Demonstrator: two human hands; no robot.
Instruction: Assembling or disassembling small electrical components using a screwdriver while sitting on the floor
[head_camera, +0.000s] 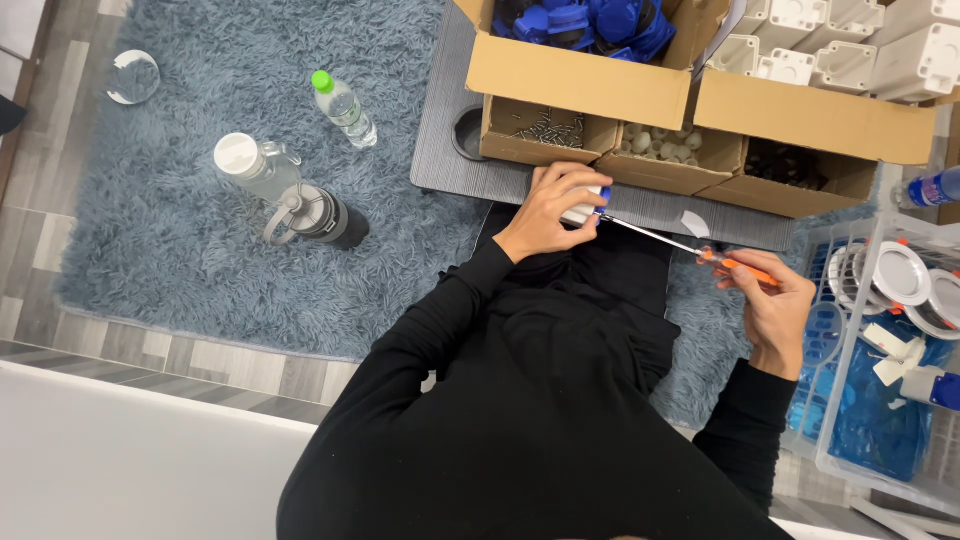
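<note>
Left hand (548, 208): closed around a small white and blue part (588, 207), held over the lap, just near of the cardboard boxes (570, 80).
Right hand (772, 305): grips the orange handle of a screwdriver (690, 250).
Screwdriver: thin metal shaft slants left, tip at the part.

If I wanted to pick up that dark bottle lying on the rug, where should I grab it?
Probably by the loop handle at its lid end, coming from above. The dark bottle lies on its side on the rug, and a clear bottle crowds that end, so the round body might roll.
</note>
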